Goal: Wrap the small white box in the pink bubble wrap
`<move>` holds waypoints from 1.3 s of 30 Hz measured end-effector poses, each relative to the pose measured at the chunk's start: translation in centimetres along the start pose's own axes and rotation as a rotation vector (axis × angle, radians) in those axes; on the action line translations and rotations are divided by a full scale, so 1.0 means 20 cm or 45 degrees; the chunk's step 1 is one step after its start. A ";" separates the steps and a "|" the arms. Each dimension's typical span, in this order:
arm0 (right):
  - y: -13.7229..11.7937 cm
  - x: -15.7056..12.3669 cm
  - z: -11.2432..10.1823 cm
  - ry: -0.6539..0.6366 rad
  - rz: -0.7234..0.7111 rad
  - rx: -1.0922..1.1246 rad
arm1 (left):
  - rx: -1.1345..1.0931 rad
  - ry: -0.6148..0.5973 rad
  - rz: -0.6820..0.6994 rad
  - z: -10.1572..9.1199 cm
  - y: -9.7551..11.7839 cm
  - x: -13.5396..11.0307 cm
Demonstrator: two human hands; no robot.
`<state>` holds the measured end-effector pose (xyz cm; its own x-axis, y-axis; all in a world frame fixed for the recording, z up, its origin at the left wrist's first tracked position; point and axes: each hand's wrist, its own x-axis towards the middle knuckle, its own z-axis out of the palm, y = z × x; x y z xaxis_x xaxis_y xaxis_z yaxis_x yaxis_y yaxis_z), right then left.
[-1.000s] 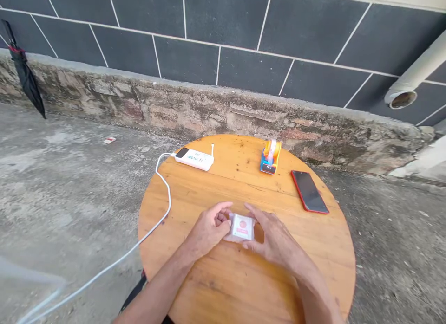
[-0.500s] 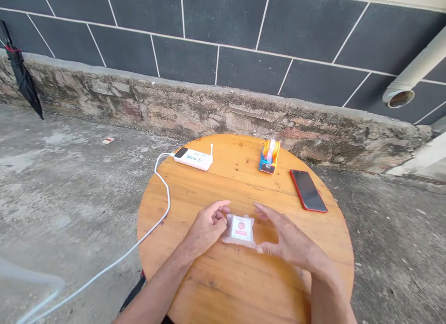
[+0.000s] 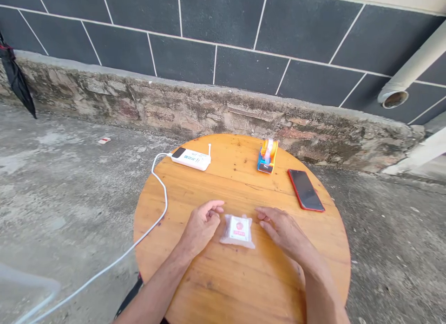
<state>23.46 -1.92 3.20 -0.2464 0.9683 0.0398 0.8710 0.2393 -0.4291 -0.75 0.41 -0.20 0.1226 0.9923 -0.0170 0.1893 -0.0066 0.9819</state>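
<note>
A small square white box with a red print, wrapped in translucent plastic that looks like bubble wrap (image 3: 237, 232), lies flat on the round wooden table (image 3: 223, 277). My left hand (image 3: 205, 222) rests just left of the wrapped box, index finger stretched and the other fingers loosely curled, holding nothing. On the other side, my right hand (image 3: 280, 229) is a little apart from the box. Its thumb and fingers are slightly separated, with nothing between them.
Toward the table's back stand a white power bank (image 3: 190, 158) with a cable (image 3: 166, 189) and an orange-and-blue tape dispenser (image 3: 267, 156). A red-edged phone (image 3: 305, 190) lies at the right. Behind are a stone ledge (image 3: 195, 106) and a folded umbrella (image 3: 16, 78).
My right hand has drawn away from the wrapped box, and its thumb has come closer to its fingers. My left hand has moved slightly left, off the wrap. The box stays on the table.
</note>
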 end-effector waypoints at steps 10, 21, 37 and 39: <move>-0.05 0.01 -0.01 0.003 -0.018 -0.068 | 0.004 0.006 0.041 0.01 0.00 0.00; -0.07 0.02 0.00 0.004 -0.025 -0.109 | 0.028 0.017 0.071 0.01 0.00 0.00; -0.07 0.02 0.00 0.012 -0.003 -0.094 | -0.048 0.134 0.057 0.01 -0.03 0.01; -0.06 0.02 0.00 0.013 -0.005 -0.095 | -0.079 0.131 0.032 0.01 -0.03 0.01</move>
<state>22.22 -1.78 3.78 -0.2461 0.9679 0.0506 0.8993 0.2474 -0.3607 -0.59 0.62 -0.86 0.0256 0.9994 0.0238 0.1261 -0.0268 0.9917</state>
